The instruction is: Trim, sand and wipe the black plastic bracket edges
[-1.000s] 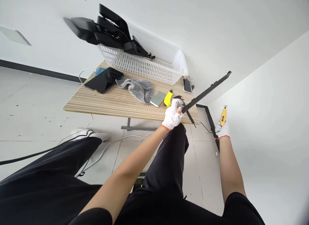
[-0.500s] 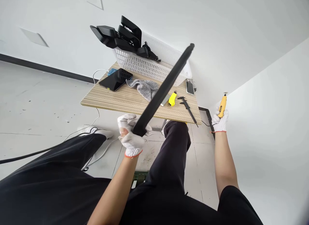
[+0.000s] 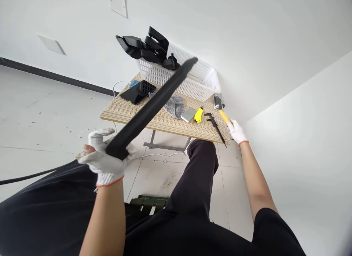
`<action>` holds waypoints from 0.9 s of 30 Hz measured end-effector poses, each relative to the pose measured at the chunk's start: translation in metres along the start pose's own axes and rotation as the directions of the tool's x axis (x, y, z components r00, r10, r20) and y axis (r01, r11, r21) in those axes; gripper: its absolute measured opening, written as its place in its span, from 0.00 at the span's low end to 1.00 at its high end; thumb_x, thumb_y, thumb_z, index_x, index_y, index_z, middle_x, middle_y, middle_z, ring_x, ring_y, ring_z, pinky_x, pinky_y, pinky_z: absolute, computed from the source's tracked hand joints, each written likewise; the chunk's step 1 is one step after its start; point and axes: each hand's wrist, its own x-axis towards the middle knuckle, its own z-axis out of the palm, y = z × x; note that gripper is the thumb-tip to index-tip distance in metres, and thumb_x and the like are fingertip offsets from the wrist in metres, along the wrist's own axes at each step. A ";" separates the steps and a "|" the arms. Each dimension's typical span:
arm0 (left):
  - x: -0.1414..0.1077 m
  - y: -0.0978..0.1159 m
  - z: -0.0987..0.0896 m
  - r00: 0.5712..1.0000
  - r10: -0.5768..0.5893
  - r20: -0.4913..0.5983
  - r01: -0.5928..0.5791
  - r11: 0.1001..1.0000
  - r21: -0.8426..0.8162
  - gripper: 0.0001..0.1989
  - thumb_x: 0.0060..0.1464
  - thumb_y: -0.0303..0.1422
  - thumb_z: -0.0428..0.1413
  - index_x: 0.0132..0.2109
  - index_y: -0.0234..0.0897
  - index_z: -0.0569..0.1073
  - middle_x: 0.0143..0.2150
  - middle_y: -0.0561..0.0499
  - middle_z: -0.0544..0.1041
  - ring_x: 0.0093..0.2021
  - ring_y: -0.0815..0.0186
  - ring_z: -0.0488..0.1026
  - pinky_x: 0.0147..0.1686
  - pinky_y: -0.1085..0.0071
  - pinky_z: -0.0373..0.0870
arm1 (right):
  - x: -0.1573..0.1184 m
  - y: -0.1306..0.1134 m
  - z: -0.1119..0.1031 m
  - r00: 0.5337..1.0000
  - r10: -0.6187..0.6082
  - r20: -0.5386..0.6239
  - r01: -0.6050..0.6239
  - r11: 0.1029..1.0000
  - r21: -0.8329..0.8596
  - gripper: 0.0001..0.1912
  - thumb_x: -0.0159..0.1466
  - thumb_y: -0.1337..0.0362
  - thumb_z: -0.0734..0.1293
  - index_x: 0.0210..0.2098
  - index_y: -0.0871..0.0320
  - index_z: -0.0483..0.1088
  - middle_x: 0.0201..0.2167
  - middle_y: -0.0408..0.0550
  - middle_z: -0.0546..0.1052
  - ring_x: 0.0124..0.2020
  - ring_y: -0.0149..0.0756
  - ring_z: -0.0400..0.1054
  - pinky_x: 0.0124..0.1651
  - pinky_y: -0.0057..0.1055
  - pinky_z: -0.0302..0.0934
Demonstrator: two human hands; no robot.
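Observation:
Gloved in white, my left hand point(image 3: 106, 153) grips the lower end of a long black plastic trim piece point(image 3: 151, 109), which slants up to the right in front of the table. At the table's right end, my right hand point(image 3: 236, 131), also gloved, holds a yellow rotary tool point(image 3: 224, 116). The tool's tip points left and up, over or near a small white-framed phone point(image 3: 218, 102); whether it touches cannot be made out. A black caliper point(image 3: 216, 127) lies left of that hand, beside a yellow-handled cutter point(image 3: 198, 115) and a grey flat block point(image 3: 188, 114).
A white plastic basket point(image 3: 214, 80) with several black plastic parts point(image 3: 154, 47) stands at the back of the wood-grain table point(image 3: 115, 113). A grey cloth point(image 3: 176, 105) and a black phone point(image 3: 134, 92) lie on it. Cables run over the floor; a green stool point(image 3: 150, 201) is below me.
My left hand has moved left with the black trim piece, which now leans lower. My right hand has swung the rotary tool left, from beside the wall to the table's right end.

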 end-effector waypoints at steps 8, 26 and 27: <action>0.021 0.029 -0.044 0.992 -0.038 -0.122 0.050 0.994 0.093 0.52 0.39 0.86 0.38 0.42 0.43 0.68 0.12 0.61 0.61 0.07 0.63 0.57 0.07 0.72 0.50 | 0.038 -0.062 0.038 0.989 -0.067 0.135 0.121 0.890 -0.440 0.30 0.78 0.45 0.58 0.71 0.53 0.71 0.69 0.59 0.76 0.67 0.56 0.72 0.71 0.50 0.62; 0.025 0.054 -0.083 0.992 -0.090 -0.088 0.095 0.994 0.062 0.55 0.37 0.86 0.37 0.45 0.42 0.71 0.11 0.55 0.67 0.04 0.62 0.55 0.04 0.69 0.48 | -0.007 -0.257 0.195 0.848 -0.461 0.260 0.526 0.790 -0.315 0.26 0.69 0.49 0.70 0.60 0.58 0.73 0.59 0.57 0.80 0.59 0.49 0.72 0.64 0.45 0.67; 0.025 0.057 -0.084 0.987 -0.109 -0.121 0.116 0.992 0.051 0.55 0.39 0.86 0.36 0.45 0.42 0.71 0.11 0.55 0.68 0.04 0.62 0.55 0.04 0.68 0.48 | -0.005 -0.265 0.197 0.844 -0.466 0.266 0.532 0.790 -0.306 0.24 0.71 0.49 0.68 0.59 0.58 0.73 0.57 0.57 0.81 0.58 0.48 0.73 0.63 0.44 0.68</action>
